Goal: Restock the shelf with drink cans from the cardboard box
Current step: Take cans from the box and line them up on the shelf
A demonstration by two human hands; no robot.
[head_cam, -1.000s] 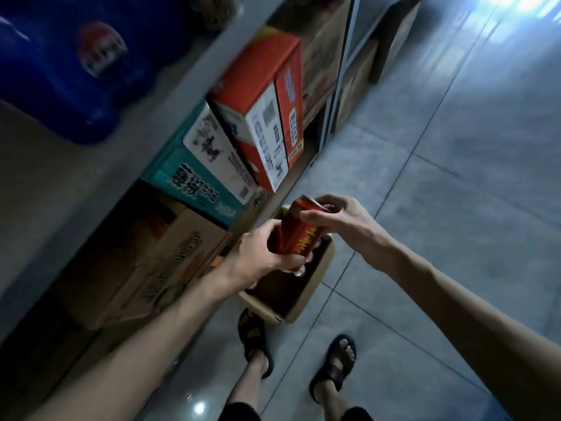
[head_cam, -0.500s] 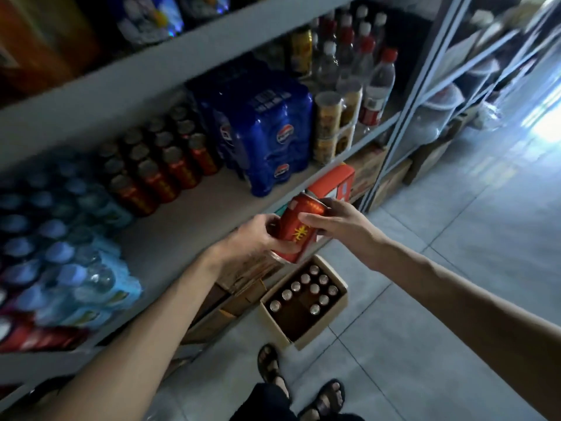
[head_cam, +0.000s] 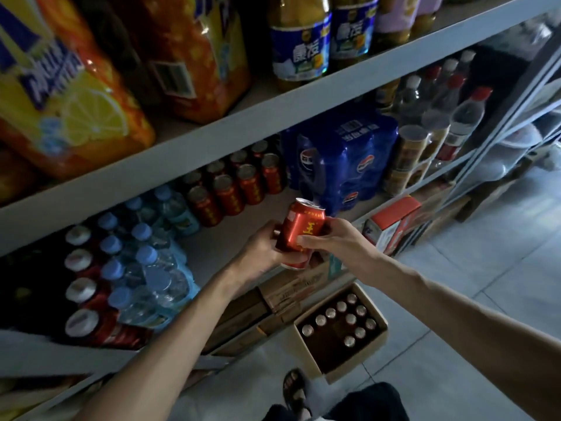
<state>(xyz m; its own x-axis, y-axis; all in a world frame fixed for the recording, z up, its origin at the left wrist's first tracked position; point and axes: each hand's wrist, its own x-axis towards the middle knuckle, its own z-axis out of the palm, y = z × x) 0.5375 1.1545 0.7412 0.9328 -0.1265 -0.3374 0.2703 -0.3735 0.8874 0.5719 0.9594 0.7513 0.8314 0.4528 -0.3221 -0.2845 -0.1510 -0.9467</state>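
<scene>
Both hands, left (head_cam: 261, 253) and right (head_cam: 340, 241), clamp one red can (head_cam: 299, 233) upright just off the shelf (head_cam: 243, 235) edge, probably squaring it for the can row (head_cam: 230, 189) beyond; box (head_cam: 381, 338) below holds more.

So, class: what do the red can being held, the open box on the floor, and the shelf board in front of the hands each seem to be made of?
Red can: likely thin metal, with a glossy printed coat and a bare silvery rim that catches the light.
Box: brown corrugated cardboard, matte, with folded flaps.
Shelf board: smooth pale grey sheet, matte; painted metal or laminate, I cannot tell which.
</scene>
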